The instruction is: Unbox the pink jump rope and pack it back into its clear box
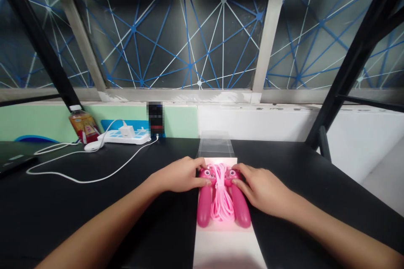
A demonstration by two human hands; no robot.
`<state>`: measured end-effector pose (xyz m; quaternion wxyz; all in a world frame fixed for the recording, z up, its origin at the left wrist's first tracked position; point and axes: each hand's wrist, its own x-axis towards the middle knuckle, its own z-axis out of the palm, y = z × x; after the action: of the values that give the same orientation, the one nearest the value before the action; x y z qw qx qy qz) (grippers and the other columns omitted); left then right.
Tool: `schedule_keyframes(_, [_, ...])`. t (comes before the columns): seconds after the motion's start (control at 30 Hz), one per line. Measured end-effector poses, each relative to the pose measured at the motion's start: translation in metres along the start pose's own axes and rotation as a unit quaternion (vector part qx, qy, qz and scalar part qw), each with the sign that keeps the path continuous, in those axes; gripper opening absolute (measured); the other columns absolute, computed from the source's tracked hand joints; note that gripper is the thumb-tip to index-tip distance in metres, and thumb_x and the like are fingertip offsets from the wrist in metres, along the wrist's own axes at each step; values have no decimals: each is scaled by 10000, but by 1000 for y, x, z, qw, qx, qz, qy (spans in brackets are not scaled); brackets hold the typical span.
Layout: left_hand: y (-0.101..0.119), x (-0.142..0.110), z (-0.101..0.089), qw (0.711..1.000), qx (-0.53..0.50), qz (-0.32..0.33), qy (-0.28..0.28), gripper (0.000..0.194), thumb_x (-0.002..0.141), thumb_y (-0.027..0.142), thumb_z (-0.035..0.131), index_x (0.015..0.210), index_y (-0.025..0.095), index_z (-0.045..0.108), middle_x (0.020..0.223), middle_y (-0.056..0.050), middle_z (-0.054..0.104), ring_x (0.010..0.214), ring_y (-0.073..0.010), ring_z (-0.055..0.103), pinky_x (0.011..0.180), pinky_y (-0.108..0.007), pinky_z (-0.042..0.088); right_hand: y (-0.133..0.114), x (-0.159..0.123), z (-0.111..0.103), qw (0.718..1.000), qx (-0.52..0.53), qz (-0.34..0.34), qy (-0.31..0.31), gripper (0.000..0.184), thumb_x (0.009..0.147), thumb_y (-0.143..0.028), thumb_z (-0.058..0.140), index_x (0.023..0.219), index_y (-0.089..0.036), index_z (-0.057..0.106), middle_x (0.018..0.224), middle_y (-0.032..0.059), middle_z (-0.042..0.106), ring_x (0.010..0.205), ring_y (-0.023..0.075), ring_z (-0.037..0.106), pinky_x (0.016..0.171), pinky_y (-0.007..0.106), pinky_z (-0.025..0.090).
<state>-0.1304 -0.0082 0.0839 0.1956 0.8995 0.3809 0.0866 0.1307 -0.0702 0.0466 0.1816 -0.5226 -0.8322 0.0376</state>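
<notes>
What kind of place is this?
Probably a personal desk in a dorm or small office; the pictures don't settle which. Signs: a black desk against a window, a power strip and a drink bottle.

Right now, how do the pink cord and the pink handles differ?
The cord is paler pink than the handles. The cord is thin and looped; the handles are thick and smooth. The left hand and right hand grip the handles' far ends, while the cord lies between the handles. Both lie over the pale card.
</notes>
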Motion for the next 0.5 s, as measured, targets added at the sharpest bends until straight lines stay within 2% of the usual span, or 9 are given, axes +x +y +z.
schedule_keyframes(0.2, [-4,-3,-6,999,-25,19,-39,381,860,490,606,1119,210,609,722,13,657,622,-149,599,570,-233,391,-2,-1,0,1000,-23,-3,2,313,1008,-396,388,1215,-206,526,1107,92,687,843,281,707,710,404,509])
schedule_keyframes(0.4, [2,-4,-5,1000,11,20,-2,375,871,505,598,1100,208,614,705,2,664,643,-169,615,575,-241,403,-1,-1,0,999,-47,-16,18,304,1004,-408,403,1190,-220,554,1030,66,685,842,260,696,707,409,536])
schedule_keyframes(0.5, [5,-5,-2,998,42,39,16,323,889,467,590,1097,220,615,759,-8,681,690,-182,635,611,-251,426,-2,0,1,994,-91,-38,48,303,990,-398,445,1206,-217,557,1064,78,661,883,262,677,668,391,548])
